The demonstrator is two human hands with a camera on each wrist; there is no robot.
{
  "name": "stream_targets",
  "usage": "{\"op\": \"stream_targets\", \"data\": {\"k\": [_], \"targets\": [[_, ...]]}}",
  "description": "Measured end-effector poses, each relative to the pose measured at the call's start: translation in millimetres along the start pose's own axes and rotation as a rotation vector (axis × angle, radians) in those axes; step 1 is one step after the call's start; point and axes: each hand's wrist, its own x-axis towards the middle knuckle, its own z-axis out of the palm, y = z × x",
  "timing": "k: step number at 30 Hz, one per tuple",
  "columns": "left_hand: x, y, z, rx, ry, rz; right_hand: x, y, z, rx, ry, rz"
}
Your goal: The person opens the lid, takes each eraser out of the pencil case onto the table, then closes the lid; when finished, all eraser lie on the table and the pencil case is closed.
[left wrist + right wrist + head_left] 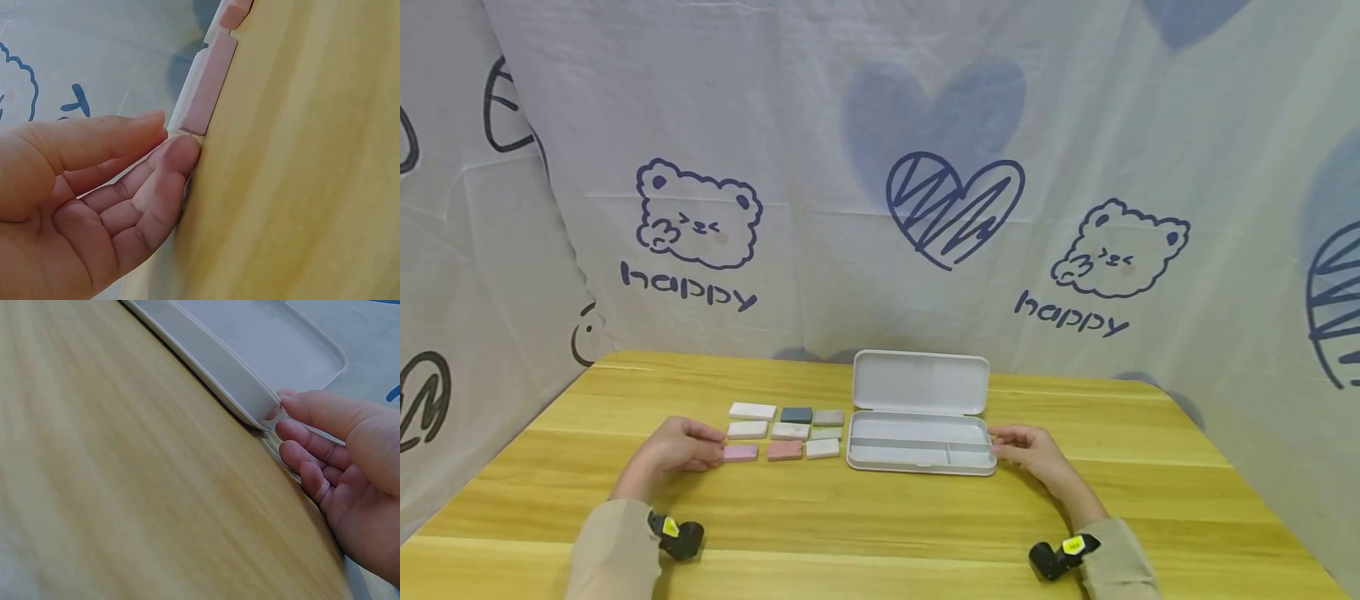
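A white pencil case (pixel 921 467) lies with its lid (pixel 921 382) raised at the back; thin walls divide its bare tray. My right hand (pixel 1032 450) is at the case's right end, thumb tip right at the rim in the right wrist view and the other fingers loosely bent beside it. To the left of the case, several small eraser-like blocks lie flat in rough rows. My left hand (pixel 676 446) rests at their left side, fingertips close to the end of the lilac block (pixel 209 84). Nothing shows between its thumb and fingers.
Among the other blocks are a pink one (pixel 785 451), a dark blue one (pixel 796 414), a grey one (pixel 828 417), a pale green one (pixel 826 433) and several white ones. A printed cloth (pixel 820 275) hangs behind the wooden table (pixel 865 533).
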Motion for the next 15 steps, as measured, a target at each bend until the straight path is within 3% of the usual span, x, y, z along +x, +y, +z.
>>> {"op": "stream_targets", "data": {"k": [9, 15], "targets": [[-0.3, 3.7, 1.1, -0.008, 0.069, 0.0, -4.3, -10.8, 1.6, 0.007, -0.009, 0.009], [2.9, 10.7, 5.2, 0.075, 0.105, 0.048, -1.9, -4.1, -0.1, 0.018, -0.011, 0.01]]}}
